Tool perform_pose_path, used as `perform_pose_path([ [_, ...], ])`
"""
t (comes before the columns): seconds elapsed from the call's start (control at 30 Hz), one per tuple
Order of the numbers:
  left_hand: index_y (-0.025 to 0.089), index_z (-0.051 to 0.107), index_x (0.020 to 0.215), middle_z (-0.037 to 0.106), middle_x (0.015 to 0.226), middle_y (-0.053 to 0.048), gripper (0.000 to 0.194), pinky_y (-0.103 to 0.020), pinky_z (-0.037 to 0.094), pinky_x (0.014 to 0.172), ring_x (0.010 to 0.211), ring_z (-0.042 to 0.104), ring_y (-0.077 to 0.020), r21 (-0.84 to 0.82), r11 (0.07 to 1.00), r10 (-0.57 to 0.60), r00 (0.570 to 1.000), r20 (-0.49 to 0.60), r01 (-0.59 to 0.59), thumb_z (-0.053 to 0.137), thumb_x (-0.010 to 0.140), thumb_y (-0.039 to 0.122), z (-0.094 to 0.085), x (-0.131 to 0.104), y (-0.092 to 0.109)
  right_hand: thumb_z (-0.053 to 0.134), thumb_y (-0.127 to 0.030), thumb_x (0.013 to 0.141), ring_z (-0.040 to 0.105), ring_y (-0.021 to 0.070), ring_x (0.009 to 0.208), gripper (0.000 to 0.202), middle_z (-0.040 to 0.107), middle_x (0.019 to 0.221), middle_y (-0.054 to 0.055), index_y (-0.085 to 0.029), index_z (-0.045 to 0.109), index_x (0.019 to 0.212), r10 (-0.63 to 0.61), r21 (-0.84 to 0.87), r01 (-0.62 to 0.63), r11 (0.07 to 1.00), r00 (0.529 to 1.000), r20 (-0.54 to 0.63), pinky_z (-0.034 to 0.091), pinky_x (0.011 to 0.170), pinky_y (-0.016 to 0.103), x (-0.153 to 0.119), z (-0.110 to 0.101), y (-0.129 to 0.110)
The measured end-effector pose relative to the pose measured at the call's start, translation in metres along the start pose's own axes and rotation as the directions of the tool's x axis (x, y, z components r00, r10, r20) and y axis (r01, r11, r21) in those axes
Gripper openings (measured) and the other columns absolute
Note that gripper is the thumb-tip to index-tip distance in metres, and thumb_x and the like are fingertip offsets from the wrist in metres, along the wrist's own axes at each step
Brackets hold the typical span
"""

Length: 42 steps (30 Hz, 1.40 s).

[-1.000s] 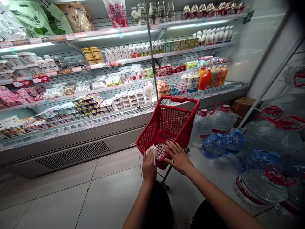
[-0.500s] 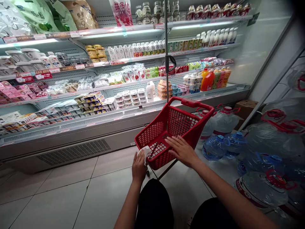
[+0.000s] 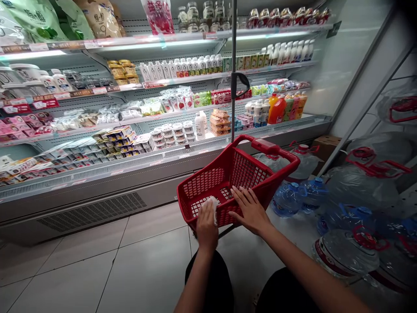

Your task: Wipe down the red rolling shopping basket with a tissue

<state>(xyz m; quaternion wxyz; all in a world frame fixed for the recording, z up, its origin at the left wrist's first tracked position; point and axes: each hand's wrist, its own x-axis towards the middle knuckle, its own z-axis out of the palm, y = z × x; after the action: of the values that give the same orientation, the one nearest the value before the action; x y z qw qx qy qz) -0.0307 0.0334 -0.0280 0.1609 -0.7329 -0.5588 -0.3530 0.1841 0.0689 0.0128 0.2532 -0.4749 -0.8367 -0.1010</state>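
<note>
A red plastic shopping cart basket (image 3: 208, 182) with lattice walls stands tilted in front of my knees. My left hand (image 3: 207, 224) is closed on a crumpled white cloth or tissue (image 3: 213, 204) at the basket's near rim; the exact material cannot be made out. On the near right side of the basket, my right hand (image 3: 249, 210) lies with its fingers stretched out over the rim and holds nothing. The cart's handle (image 3: 265, 146) rises on the far right side. Part of the basket floor is hidden behind my left hand.
An open fridge (image 3: 130, 156) with dairy goods and drinks runs along the back. Large water bottles (image 3: 347, 252) crowd the floor at the right. A grey upright pole (image 3: 233, 52) stands before the shelves. Pale floor tiles (image 3: 146, 269) lie at the left.
My left hand has moved right along the basket's near rim with the white cloth. The basket sits turned slightly differently, and my right hand now rests on its rim.
</note>
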Motion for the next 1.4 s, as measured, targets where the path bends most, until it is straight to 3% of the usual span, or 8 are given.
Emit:
perform_pose_path([
  [0.13,0.023,0.024,0.165,0.046,0.162,-0.004,0.071,-0.046,0.035,0.127,0.152,0.039,-0.0208,-0.022,0.992,0.128,0.991,0.034,-0.127,0.039,0.099,0.004,0.011,0.015,0.031,0.037,-0.062,0.104,0.036,0.0285,0.151,0.079,0.031,0.169,0.003,-0.025,0.009,0.168,-0.039,-0.038,0.04,0.998,0.999,0.027,0.023,0.128,0.052,0.002,-0.008,0.004],
  [0.3,0.024,0.019,0.167,0.046,0.162,-0.002,0.084,-0.041,0.034,0.127,0.152,0.039,-0.0181,0.012,0.964,0.265,0.961,0.084,-0.267,0.034,0.09,-0.006,-0.003,0.013,-0.008,0.033,-0.056,0.107,0.04,0.0243,0.15,0.065,0.041,0.165,0.003,-0.026,0.029,0.164,-0.008,-0.104,0.011,0.995,1.0,0.023,0.027,0.126,0.048,0.006,-0.03,0.048],
  [0.47,0.028,0.016,0.167,0.044,0.163,-0.003,0.089,-0.046,0.033,0.128,0.153,0.037,-0.0203,0.065,0.994,0.085,0.996,0.02,-0.086,0.034,0.088,-0.009,-0.011,0.004,-0.032,0.036,-0.054,0.106,0.039,0.0296,0.149,0.059,0.05,0.159,0.005,-0.025,0.046,0.157,0.012,-0.148,-0.014,0.989,1.0,-0.011,0.02,0.127,0.055,0.008,-0.043,0.066],
  [0.6,0.027,0.016,0.167,0.043,0.164,-0.004,0.084,-0.049,0.034,0.127,0.155,0.034,-0.0217,-0.02,0.999,0.032,0.999,0.003,-0.032,0.036,0.092,-0.005,0.01,0.016,0.003,0.042,-0.059,0.103,0.046,0.0337,0.139,0.063,0.06,0.15,0.006,-0.025,0.047,0.156,0.042,-0.119,-0.046,0.992,0.999,-0.033,0.022,0.125,0.058,0.011,-0.04,0.037],
  [0.8,0.022,0.026,0.165,0.044,0.163,-0.007,0.066,-0.048,0.038,0.126,0.154,0.036,-0.0208,-0.171,0.979,0.112,0.993,0.025,-0.106,0.039,0.102,0.008,0.046,0.053,0.071,0.041,-0.055,0.104,0.045,0.0298,0.143,0.067,0.047,0.162,0.005,-0.023,0.034,0.163,0.009,-0.079,-0.01,0.997,1.0,-0.011,0.028,0.123,0.05,0.011,-0.049,0.022],
  [1.07,0.024,0.029,0.164,0.048,0.161,-0.005,0.07,-0.048,0.039,0.125,0.15,0.043,-0.0208,-0.184,0.969,0.165,0.986,-0.017,-0.166,0.041,0.098,0.002,0.035,0.06,0.071,0.033,-0.04,0.107,0.032,0.0301,0.154,0.061,0.043,0.163,0.01,-0.015,0.033,0.163,0.151,-0.215,-0.192,0.957,0.969,-0.194,0.018,0.128,0.056,0.002,-0.067,0.071],
  [1.3,0.016,0.039,0.159,0.052,0.157,-0.012,0.061,-0.049,0.044,0.122,0.148,0.046,-0.023,-0.3,0.933,0.209,0.978,0.002,-0.199,0.046,0.098,0.01,0.051,0.088,0.14,0.028,-0.036,0.108,0.047,0.0277,0.144,0.062,0.048,0.16,0.011,-0.016,0.023,0.165,0.148,-0.187,-0.178,0.966,0.975,-0.167,0.015,0.127,0.059,0.001,-0.06,0.065],
  [1.4,0.016,0.038,0.159,0.051,0.158,-0.01,0.06,-0.047,0.042,0.124,0.15,0.043,-0.0216,-0.314,0.915,0.267,0.964,-0.002,-0.254,0.044,0.099,0.01,0.051,0.093,0.141,0.028,-0.036,0.107,0.049,0.026,0.142,0.068,0.047,0.16,0.012,-0.014,0.006,0.168,0.165,-0.155,-0.191,0.969,0.972,-0.168,0.024,0.126,0.052,0.001,-0.068,0.066],
])
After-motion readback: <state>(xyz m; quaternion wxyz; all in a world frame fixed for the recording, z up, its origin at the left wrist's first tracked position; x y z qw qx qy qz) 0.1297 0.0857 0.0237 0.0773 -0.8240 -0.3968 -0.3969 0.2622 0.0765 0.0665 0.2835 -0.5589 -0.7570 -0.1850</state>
